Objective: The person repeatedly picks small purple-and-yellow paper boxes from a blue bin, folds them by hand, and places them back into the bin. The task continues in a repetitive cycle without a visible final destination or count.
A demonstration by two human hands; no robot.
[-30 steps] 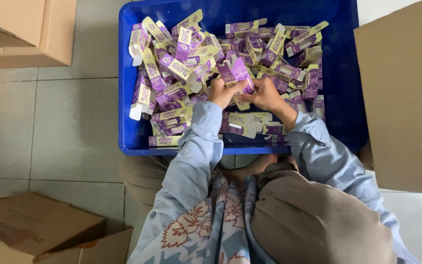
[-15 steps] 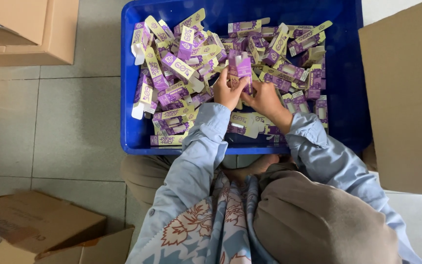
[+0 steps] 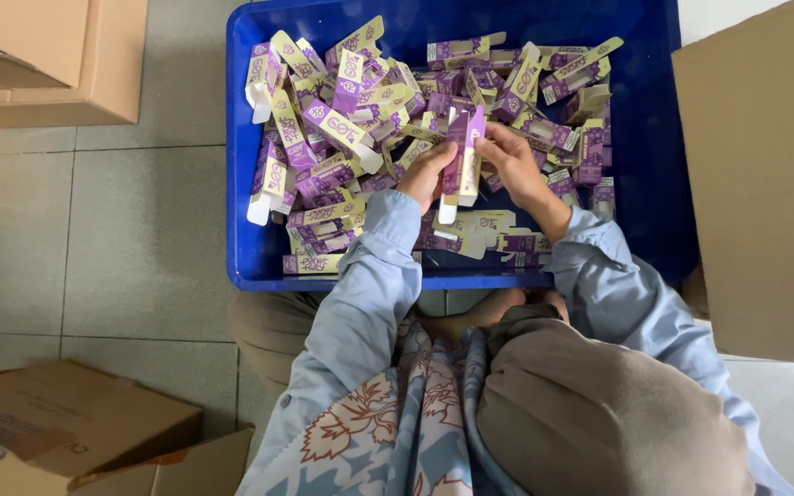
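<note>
left hand (image 3: 426,174) and right hand (image 3: 515,165) both pinching 1 purple-and-cream carton (image 3: 463,156); holding it upright | over blue crate (image 3: 241,230) of flat cartons (image 3: 323,138)

A single head view looks straight down from above the person, close over a blue bin (image 3: 663,138) on the tiled floor (image 3: 112,230), with cardboard boxes (image 3: 57,55) at left and right.

Slim purple-and-cream cartons (image 3: 342,129) heap in the blue bin (image 3: 241,184); brown cardboard boxes (image 3: 48,55) stand around it.
</note>
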